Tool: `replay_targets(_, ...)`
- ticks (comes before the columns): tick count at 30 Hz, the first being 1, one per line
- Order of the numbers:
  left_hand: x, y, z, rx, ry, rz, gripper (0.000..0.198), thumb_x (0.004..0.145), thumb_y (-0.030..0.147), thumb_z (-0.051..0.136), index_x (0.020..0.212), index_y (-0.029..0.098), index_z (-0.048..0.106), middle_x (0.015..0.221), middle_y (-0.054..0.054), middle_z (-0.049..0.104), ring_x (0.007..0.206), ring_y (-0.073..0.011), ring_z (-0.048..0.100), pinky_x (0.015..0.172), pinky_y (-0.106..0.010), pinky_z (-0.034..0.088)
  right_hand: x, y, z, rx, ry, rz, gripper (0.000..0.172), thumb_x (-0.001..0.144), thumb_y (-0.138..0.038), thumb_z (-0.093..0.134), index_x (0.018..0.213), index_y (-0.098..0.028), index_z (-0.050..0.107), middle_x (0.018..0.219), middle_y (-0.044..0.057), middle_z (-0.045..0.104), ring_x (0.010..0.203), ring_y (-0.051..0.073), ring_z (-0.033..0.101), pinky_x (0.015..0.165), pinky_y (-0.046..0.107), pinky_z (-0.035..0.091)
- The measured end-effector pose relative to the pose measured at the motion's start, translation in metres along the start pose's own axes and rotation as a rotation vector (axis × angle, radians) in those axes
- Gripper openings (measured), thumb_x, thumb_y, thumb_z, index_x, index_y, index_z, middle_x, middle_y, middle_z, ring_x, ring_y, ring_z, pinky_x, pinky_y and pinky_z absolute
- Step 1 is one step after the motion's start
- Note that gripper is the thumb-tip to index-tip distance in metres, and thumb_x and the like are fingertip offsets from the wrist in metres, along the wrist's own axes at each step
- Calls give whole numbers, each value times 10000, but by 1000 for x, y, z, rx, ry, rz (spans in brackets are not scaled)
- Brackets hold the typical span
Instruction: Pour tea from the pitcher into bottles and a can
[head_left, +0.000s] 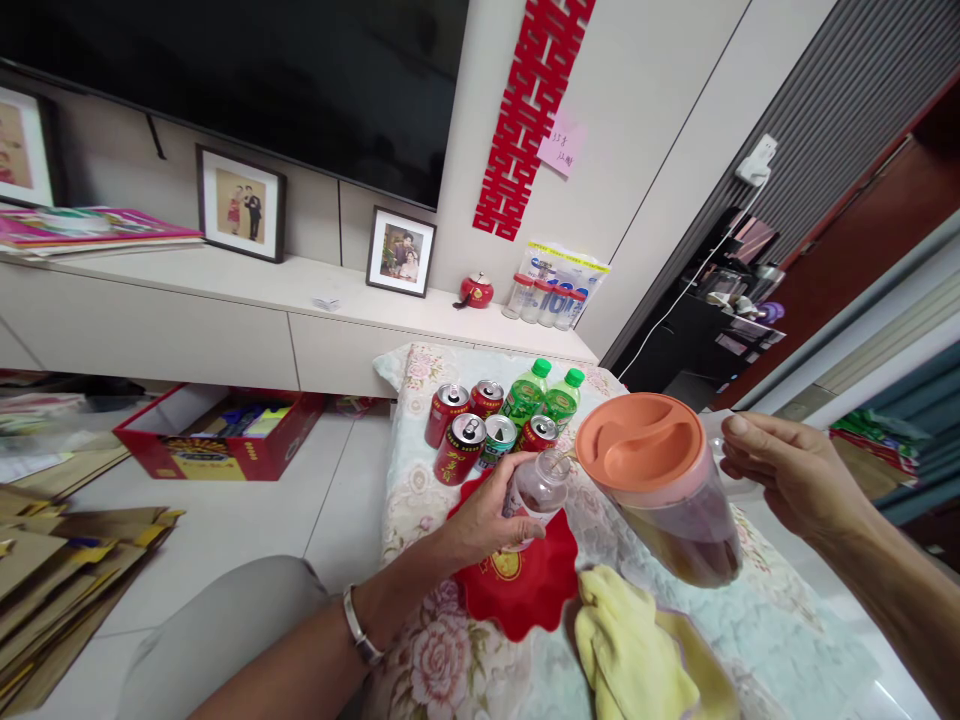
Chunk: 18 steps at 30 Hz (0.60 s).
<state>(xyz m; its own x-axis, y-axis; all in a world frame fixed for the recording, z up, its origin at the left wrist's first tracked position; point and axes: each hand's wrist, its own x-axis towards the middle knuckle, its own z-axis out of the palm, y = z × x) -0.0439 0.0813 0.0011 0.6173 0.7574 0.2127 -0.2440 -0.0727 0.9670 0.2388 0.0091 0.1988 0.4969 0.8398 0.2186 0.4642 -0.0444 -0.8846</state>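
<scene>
Pitcher is held above the desk, tilted, its spout at the mouth of the jar; a thin brown trickle shows between them. Right hand: grip closed on the pitcher's handle, thumb uppermost, forearm entering from lower right. Left hand: grip wrapped around the jar, thumb across the near side; forearm rises from lower left, bracelet at the wrist. Jar is over the red tray; contact cannot be determined. Cans stand just beyond.
</scene>
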Motion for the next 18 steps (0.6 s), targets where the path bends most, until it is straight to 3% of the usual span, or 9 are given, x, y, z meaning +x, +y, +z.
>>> replay_targets(9,0,-2,0,9,4,10,852,723,330,926,1449,273,483,1441,-62,655,1320,-316,608,1156,-421,440,-2,-6,2,53,17,64,662,310,-757,975,556,-201,712,493,-34,448,508,113,414,511,279,406)
replay_targets(18,0,-2,0,15,3,0,841,723,325,911,1441,273,475,1427,-60,651,1312,-315,601,1155,-431,436,-6,-15,6,28,12,52,734,280,-780,961,451,-177,580,496,-36,406,477,74,383,494,249,391)
